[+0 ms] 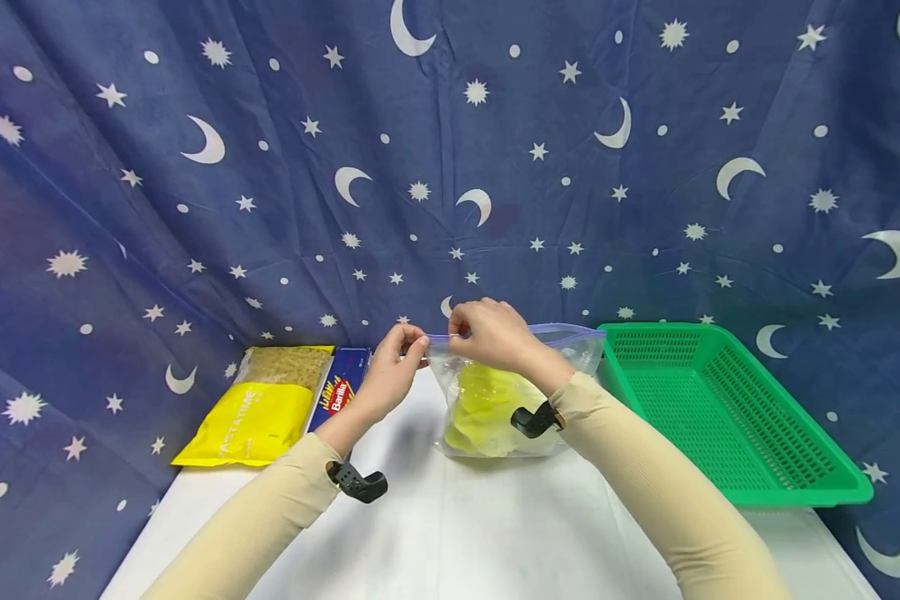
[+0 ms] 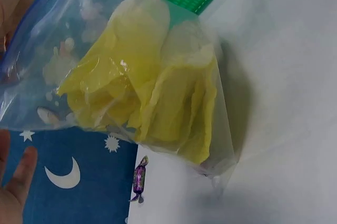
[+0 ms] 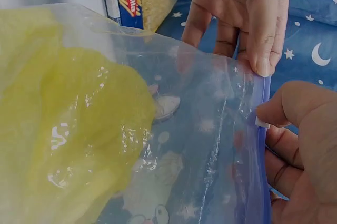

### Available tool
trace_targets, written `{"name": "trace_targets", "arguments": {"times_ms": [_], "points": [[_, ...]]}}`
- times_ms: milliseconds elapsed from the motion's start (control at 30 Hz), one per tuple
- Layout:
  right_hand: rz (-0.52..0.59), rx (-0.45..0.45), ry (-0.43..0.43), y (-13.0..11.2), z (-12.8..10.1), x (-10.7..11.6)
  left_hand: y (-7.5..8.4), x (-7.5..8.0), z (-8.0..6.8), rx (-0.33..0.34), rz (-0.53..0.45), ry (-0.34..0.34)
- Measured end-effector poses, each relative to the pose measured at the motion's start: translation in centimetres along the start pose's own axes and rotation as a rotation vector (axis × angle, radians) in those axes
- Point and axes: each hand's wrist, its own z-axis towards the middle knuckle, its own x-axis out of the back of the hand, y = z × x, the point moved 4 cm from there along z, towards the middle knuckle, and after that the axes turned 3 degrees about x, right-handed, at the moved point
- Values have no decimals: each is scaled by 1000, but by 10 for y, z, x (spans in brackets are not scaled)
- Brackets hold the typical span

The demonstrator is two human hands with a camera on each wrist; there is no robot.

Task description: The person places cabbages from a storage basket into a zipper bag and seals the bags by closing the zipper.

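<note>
While both hands meet at the top of a clear bag, the scene reads as follows.

Bag: a clear zip bag (image 1: 495,392) stands upright on the white table (image 1: 450,533), near the middle, with its blue zip strip (image 3: 261,129) along the top edge.
Contents: yellow crinkled pieces (image 2: 158,97) fill the lower part of the bag — what they are cannot be told.
Left hand: the left hand (image 1: 397,367) pinches the left end of the zip strip between thumb and fingertips, fingers curled.
Right hand: the right hand (image 1: 491,333) pinches the strip just beside the left hand, thumb pressed against the strip's white slider tab (image 3: 261,122).
Basket: a green plastic basket (image 1: 727,408) sits on the table to the right of the bag, its rim just beside the bag's top corner.
Packets: a yellow pasta packet (image 1: 258,408) and a blue pasta box (image 1: 339,392) lie side by side at the table's left rear.
Sweet: a small purple wrapped sweet (image 2: 139,178) lies at the table edge — seen only from the left wrist.
Backdrop: a blue cloth with moons and stars (image 1: 450,167) hangs behind.
</note>
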Motion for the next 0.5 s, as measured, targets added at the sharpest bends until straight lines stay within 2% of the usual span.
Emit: {"name": "trace_targets", "arguments": {"times_ms": [267, 500], "points": [[100, 7, 3, 1, -2, 2, -2, 4, -1, 22, 71, -7], [97, 2, -4, 1, -3, 1, -4, 2, 1, 33, 36, 14]]}}
